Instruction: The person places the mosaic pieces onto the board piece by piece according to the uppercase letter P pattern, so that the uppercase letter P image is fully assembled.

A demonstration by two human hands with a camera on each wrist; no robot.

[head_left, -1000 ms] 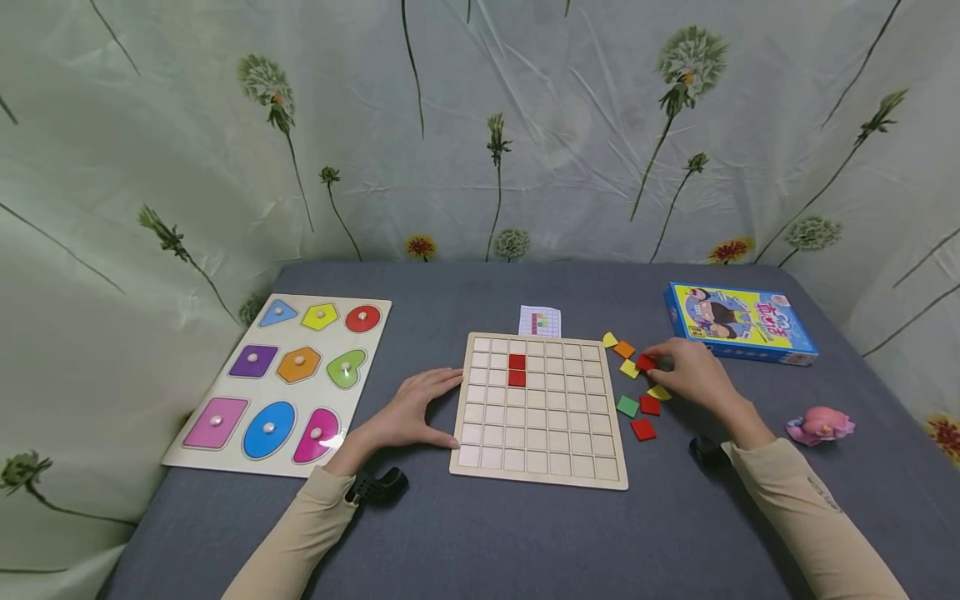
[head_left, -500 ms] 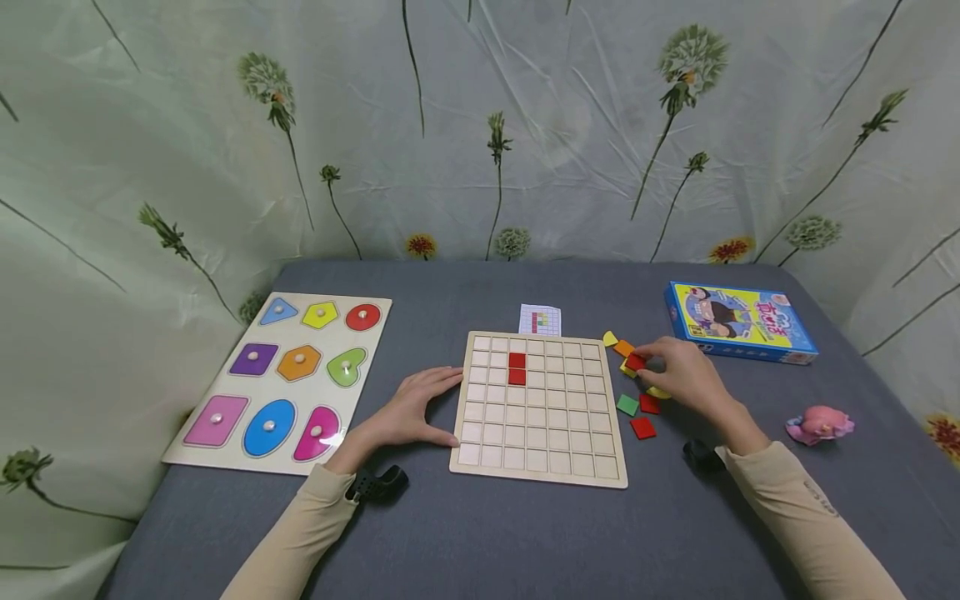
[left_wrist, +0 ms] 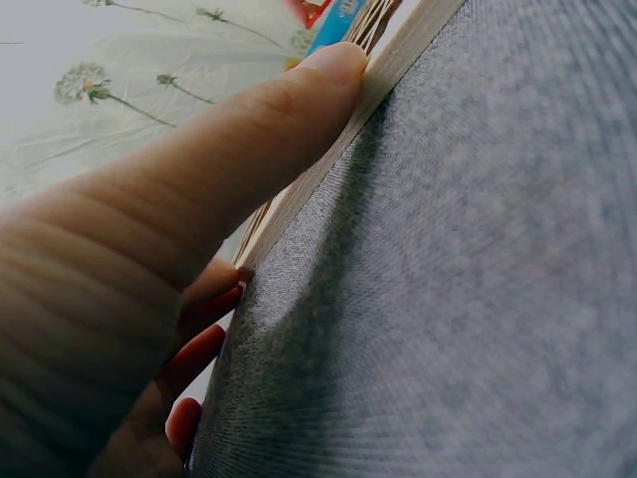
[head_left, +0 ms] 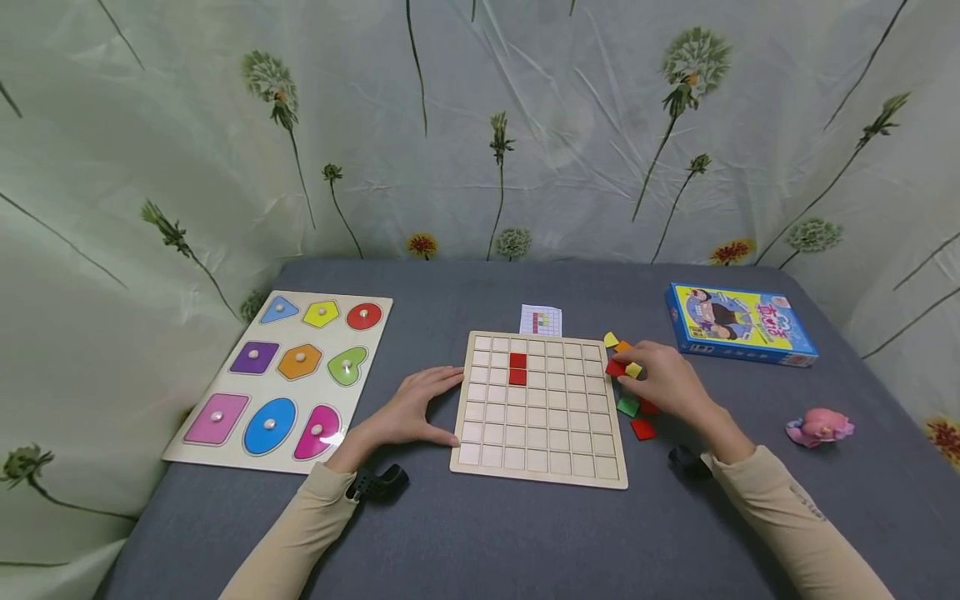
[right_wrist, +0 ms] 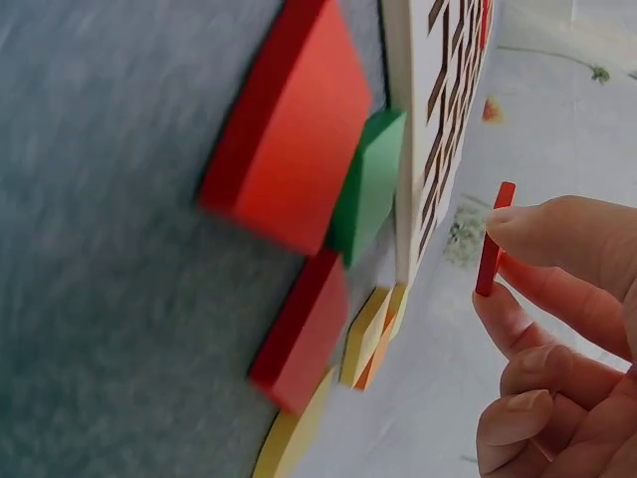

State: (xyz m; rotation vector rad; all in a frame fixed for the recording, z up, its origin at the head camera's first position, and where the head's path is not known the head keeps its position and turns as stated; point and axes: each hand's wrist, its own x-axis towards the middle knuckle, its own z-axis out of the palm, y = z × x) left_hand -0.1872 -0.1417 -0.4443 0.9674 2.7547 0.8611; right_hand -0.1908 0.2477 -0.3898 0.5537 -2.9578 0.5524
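My right hand [head_left: 663,379] pinches a red square tile [head_left: 615,368] between thumb and fingers, just off the right edge of the wooden grid board [head_left: 536,417]. In the right wrist view that red tile [right_wrist: 491,244] is edge-on and lifted above the table. Two red tiles [head_left: 517,368] lie in the board's grid, one above the other. The left hand [head_left: 408,408] touches the board's left edge, thumb and fingers spread; the left wrist view has its thumb [left_wrist: 289,105] on the board's rim. Under and around the right hand lie loose tiles, among them green [head_left: 627,406], red [head_left: 642,429] and yellow [head_left: 611,339].
Behind the board lies a small printed card [head_left: 540,320]. To the left is a shape puzzle board [head_left: 258,390] with colourful knobbed pieces. A blue and yellow box [head_left: 738,323] stands back right, with a pink toy [head_left: 819,426] in front of it.
The right hand has carried the red tile leftward from the loose tiles to the board's right edge. My left hand stays on the board.
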